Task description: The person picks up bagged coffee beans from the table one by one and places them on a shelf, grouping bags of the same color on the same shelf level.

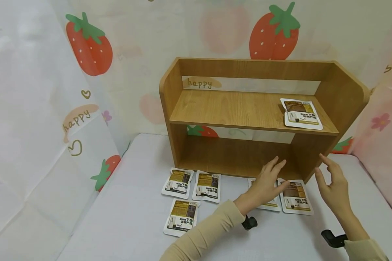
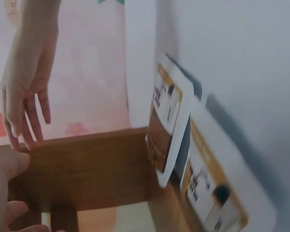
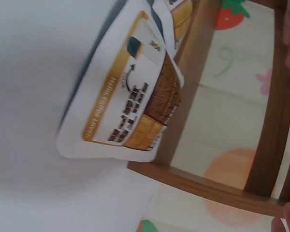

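Note:
A two-level wooden shelf (image 1: 248, 108) stands on a pale grey table (image 1: 124, 217). One brown-and-white sachet (image 1: 301, 113) lies on the right of its upper board. Several matching sachets lie on the table in front: two side by side (image 1: 177, 182) (image 1: 207, 186), one nearer me (image 1: 181, 216), and one at the right (image 1: 295, 197). My left hand (image 1: 266, 183) is spread with straight fingers over another sachet (image 1: 272, 204), mostly covering it. My right hand (image 1: 333, 185) hovers open, holding nothing, by the shelf's lower right corner. The left wrist view shows these two sachets (image 2: 166, 125) (image 2: 212, 193).
A strawberry-print cloth (image 1: 91, 47) hangs behind and to the left of the table. A pink cloth with a flower (image 1: 380, 121) closes the right side. The shelf's lower compartment (image 1: 235, 156) holds nothing. The right wrist view shows a sachet (image 3: 130, 106) against the shelf's base rail (image 3: 208, 188).

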### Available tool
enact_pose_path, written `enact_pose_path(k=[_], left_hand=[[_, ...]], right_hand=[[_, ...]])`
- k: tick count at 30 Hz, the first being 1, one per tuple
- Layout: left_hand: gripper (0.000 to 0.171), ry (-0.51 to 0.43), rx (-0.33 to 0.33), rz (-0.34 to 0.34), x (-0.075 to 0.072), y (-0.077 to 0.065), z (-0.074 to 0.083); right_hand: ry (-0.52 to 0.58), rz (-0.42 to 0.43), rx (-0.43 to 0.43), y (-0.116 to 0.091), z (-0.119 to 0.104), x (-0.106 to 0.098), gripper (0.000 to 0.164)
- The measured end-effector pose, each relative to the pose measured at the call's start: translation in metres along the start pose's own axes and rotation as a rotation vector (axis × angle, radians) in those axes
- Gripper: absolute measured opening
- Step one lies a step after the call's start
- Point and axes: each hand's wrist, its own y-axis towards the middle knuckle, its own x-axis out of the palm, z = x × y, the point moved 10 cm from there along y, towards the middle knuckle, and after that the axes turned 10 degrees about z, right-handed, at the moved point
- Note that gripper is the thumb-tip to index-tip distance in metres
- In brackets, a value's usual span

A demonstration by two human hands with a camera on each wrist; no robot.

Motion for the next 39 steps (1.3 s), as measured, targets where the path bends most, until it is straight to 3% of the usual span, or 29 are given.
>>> enact_pose_path(k=[9, 19, 28, 32, 39], left_hand=[[0.06, -0.102, -0.107, -0.09, 0.024, -0.011, -0.01], [0.06, -0.134, -0.163, -0.094, 0.039, -0.015, -0.016], [0.062, -0.144, -0.228, -0.136, 0.052, -0.02, -0.02], [0.061, -0.14, -0.238, -0.136, 0.056, -0.022, -0.021], [0.06, -0.134, -0.282, -0.128, 0.063, -0.024, -0.025]], right_hand=[[-0.025, -0.075, 0.171, -0.017, 0.025, 0.004, 0.042], [-0.093, -0.397, 0.296, -0.049, 0.054, 0.023, 0.045], [-0.098, -0.537, 0.46, -0.067, 0.077, 0.027, 0.053], [-0.098, -0.572, 0.476, -0.072, 0.083, 0.027, 0.054], [-0.114, -0.614, 0.42, -0.08, 0.085, 0.027, 0.05]])
